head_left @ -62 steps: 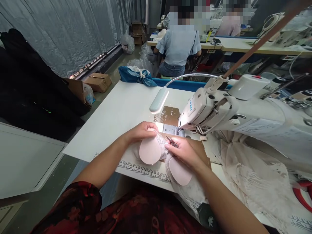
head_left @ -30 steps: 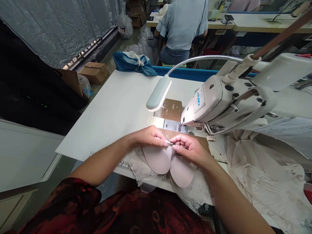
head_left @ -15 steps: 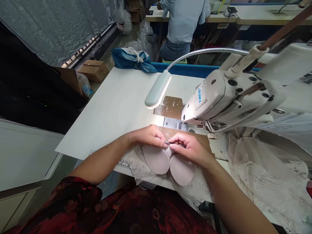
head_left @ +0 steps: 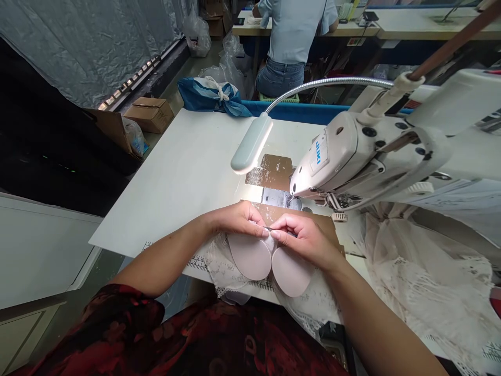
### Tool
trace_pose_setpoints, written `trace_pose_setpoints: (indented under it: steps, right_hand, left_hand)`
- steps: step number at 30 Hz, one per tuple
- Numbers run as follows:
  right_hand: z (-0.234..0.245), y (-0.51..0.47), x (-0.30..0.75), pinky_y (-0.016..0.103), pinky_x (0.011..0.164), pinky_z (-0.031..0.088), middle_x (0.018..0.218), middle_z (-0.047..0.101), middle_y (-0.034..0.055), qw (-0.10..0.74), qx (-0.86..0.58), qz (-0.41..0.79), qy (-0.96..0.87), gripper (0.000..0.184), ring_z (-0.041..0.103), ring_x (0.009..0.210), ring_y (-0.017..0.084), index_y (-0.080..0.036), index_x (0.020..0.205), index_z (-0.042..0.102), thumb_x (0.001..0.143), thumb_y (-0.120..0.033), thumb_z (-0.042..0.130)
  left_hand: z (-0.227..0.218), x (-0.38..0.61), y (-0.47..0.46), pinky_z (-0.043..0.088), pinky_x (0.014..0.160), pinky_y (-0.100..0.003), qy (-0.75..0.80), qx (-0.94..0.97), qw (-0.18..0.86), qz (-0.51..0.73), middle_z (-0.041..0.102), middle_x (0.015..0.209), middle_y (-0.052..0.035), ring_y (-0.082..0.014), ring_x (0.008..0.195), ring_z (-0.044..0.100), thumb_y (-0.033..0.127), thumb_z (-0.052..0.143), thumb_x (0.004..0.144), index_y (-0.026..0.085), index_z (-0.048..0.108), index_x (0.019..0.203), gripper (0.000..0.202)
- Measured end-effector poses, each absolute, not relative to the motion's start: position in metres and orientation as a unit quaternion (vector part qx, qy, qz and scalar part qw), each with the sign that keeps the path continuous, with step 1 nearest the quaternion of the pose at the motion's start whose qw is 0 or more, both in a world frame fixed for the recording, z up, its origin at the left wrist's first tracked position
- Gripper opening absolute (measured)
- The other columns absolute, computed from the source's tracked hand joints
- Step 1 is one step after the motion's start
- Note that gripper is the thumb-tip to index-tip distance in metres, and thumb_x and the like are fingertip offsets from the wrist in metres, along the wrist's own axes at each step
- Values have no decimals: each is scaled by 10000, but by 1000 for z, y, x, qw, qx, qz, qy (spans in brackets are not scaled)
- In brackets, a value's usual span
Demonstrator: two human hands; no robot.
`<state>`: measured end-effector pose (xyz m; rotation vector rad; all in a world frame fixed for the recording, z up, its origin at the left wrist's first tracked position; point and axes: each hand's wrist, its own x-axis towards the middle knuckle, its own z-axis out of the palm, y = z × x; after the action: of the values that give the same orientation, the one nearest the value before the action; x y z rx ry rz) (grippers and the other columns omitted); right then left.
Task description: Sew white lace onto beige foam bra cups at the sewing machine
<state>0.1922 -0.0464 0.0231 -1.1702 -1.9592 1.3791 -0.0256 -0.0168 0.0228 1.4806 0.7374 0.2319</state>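
Observation:
A pale pink bra [head_left: 252,258] with two round cups and white lace lies at the table's front edge. My left hand [head_left: 245,218] is closed on the bra's upper edge, thumb and fingers pinching it between the cups. My right hand [head_left: 299,236] is closed round a slim dark pointed tool [head_left: 291,233], mostly hidden in the fingers. Its tip reaches the pinched edge beside my left thumb. Whether it is a pair of snips or tweezers I cannot tell. The lace [head_left: 227,266] spreads below both hands.
A white sewing machine [head_left: 336,151] stands to the right, its needle area just beyond my hands. A lit lamp [head_left: 252,143] on a bendable neck hangs over the white table [head_left: 164,172]. White lace fabric [head_left: 422,282] is heaped at right. Another person [head_left: 293,42] sits ahead, back turned.
The tip of the dark tool has shifted slightly at the pinched edge. Both hands and the bra stay nearly in place; the view has moved a little.

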Motion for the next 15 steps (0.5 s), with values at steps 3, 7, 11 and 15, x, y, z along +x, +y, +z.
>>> trace_pose_setpoints:
  steps: [3, 7, 11, 15]
  right_hand:
    - [19, -45, 193, 280, 625, 471, 763, 655, 27, 251, -435, 511, -698, 172, 591, 700, 155, -186, 796, 663, 818, -351, 619]
    - [14, -44, 191, 297, 669, 502, 850, 662, 44, 298, -446, 555, -635, 275, 617, 760, 167, -186, 932, 637, 795, -424, 646]
    - [18, -45, 185, 312, 708, 513, 920, 669, 49, 247, -440, 604, -616, 424, 628, 829, 187, -199, 1084, 624, 737, -428, 705]
    - [24, -44, 188, 281, 588, 444, 728, 619, 20, 218, -492, 543, -645, 278, 558, 676, 157, -179, 773, 648, 803, -454, 613]
  left_hand:
    - [24, -26, -18, 261, 469, -206, 342, 649, 672, 105, 458, 566, 18, -69, 533, 366, 429, 683, 767, 95, 657, 679, 347]
    - [24, -24, -18, 294, 488, -205, 360, 639, 672, 104, 506, 592, 6, -78, 552, 405, 406, 693, 763, 95, 698, 754, 311]
    - [24, -27, -16, 337, 540, -202, 307, 677, 660, 110, 541, 646, 1, -92, 613, 462, 376, 667, 791, 105, 691, 779, 272]
    - [27, -46, -9, 393, 583, -199, 305, 715, 626, 56, 604, 792, -15, -117, 693, 533, 274, 711, 733, 118, 659, 887, 225]
